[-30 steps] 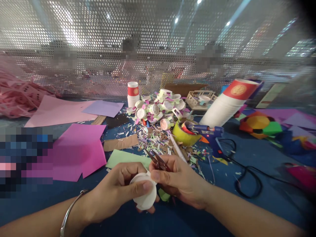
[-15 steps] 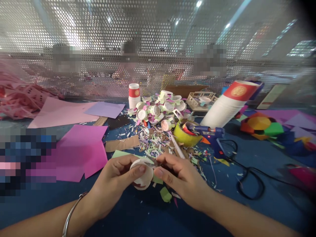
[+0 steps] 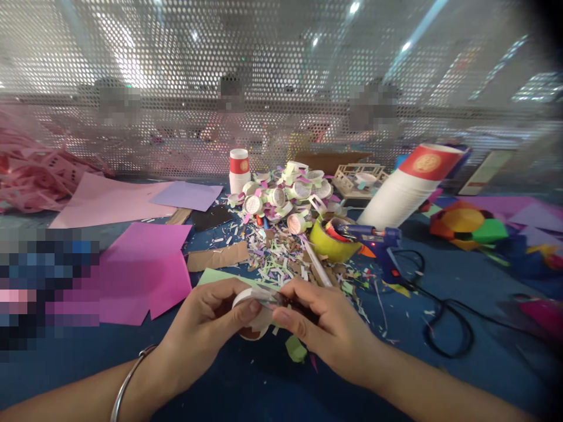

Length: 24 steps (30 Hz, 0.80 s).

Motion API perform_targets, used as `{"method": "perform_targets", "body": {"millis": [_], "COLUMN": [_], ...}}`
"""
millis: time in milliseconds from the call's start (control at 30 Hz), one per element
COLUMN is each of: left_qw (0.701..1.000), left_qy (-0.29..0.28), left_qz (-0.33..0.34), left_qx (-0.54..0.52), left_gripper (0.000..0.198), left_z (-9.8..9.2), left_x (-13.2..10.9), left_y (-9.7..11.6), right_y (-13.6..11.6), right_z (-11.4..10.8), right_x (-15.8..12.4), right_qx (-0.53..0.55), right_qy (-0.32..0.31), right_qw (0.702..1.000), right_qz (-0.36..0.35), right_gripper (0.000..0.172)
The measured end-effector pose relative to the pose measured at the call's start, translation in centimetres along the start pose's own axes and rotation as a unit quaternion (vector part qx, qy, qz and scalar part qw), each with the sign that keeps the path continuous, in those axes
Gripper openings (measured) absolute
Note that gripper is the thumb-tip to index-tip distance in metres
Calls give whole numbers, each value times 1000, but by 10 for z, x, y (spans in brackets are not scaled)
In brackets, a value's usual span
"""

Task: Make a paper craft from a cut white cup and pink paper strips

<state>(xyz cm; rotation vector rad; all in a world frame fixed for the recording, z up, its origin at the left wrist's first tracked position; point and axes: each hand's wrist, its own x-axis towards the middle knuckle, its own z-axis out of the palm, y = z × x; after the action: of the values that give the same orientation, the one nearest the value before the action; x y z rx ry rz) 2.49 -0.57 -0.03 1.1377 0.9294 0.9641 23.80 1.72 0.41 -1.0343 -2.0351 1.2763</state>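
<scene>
My left hand (image 3: 206, 331) is closed around a small white paper cup (image 3: 253, 318), thumb on its rim. My right hand (image 3: 328, 328) grips small scissors (image 3: 281, 300), whose blades reach across to the cup's rim. Both hands hover just above the blue table (image 3: 246, 392), close to its front edge. A green paper scrap (image 3: 296, 349) lies under my right hand. A light green sheet (image 3: 215, 276) lies just beyond my left hand.
Paper shreds and several cut-down cups (image 3: 281, 196) pile up at the middle. A yellow tape roll (image 3: 332, 243), a blue glue gun (image 3: 376, 240) with a black cord (image 3: 444, 328), a stack of cups (image 3: 407, 184) lying down, magenta sheets (image 3: 141, 272) and cardboard (image 3: 217, 256) lie around.
The cup has turned in my left hand, its mouth now tilted away. The scissors swung down from pointing up-left to lying across the cup's rim. Both hands moved slightly away from me.
</scene>
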Motion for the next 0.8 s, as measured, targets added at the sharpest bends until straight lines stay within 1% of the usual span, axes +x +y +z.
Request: {"method": "perform_targets", "body": {"millis": [200,367,600,800], "left_qw": [1000,999,999,1000], "left_qy": [-11,-16,-14,-20], "left_qz": [21,25,26,12], "left_qx": [12,14,44,11], "left_gripper": [19,19,24,25], "left_z": [-1,0,4,6], "left_x": [0,0,-3,-3], "left_y": [1,1,4,4], "right_y": [-2,0,-3,-7], "right_z": [-1,0,-1,-4], "right_x": [0,2,1,1], "right_qx": [3,26,-16,-43], "right_qy": [-6,-3,6,16], "right_qw": [1000,1000,1000,998], "right_qz": [3,15,-24,-45], "right_gripper": [31,31,21,22]}}
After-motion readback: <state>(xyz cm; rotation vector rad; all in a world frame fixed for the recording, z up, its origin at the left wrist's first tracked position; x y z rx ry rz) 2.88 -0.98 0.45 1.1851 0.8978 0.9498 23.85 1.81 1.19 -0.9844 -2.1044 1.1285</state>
